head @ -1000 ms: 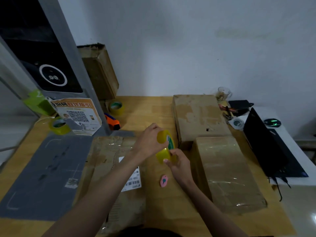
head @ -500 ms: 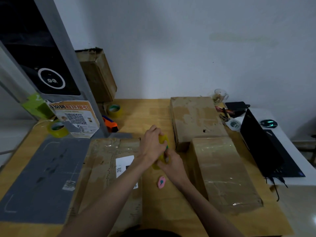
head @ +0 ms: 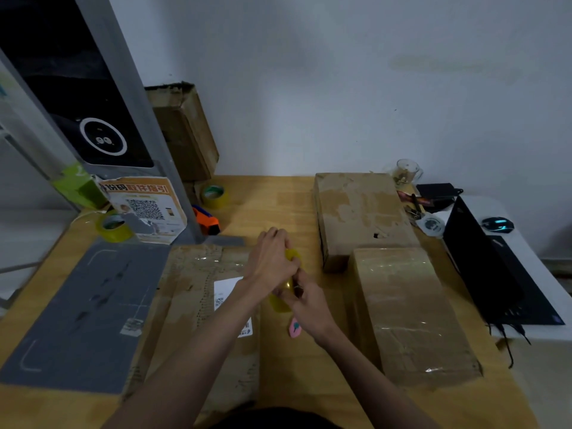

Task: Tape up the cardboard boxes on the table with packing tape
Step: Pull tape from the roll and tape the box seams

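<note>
i've got the tape roll gripped in my left hand while my right hand pinches at its edge, apparently hunting the loose end, next to be pulled over the flat box.

Black laptop at right w/ mouse, glass mug, QR sign

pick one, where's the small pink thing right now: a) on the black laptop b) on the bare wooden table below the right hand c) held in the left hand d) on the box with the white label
b: the small pink thing lies on the wooden table, just below the right hand, clear of the labelled box; both hands are on the yellow tape roll.
</note>
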Demonstrator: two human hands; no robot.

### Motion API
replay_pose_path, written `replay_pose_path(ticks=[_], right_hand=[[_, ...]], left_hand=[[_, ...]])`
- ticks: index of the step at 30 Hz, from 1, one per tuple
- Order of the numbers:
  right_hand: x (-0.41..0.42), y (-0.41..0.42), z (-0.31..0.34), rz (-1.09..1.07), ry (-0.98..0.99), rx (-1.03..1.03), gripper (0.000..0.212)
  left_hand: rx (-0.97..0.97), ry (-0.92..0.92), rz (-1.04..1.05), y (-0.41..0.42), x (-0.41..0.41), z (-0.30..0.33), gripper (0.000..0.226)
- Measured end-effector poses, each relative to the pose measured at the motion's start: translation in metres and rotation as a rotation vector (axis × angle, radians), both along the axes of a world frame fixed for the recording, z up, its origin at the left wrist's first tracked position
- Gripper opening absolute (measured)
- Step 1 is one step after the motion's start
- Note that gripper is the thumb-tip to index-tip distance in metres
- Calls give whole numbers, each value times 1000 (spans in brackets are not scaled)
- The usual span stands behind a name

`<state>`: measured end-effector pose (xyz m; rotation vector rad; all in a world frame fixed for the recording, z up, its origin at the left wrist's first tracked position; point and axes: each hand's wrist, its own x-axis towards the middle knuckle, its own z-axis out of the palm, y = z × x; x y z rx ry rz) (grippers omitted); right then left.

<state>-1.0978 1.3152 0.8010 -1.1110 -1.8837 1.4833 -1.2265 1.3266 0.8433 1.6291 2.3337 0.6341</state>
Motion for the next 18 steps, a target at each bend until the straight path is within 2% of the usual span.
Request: replay_pose_path(ticks=[9,12,18], right_hand=[[0,-1,5,4,11,2,37],[-3,-1,6,6,6,2,42],[-2,3,4,-8,-1,6,48]], left_hand=[[82,22,-41,0,-1,2,19],[144,34,-66,-3,-1,0,15],[227,4,-103,-5,3,-2,32]])
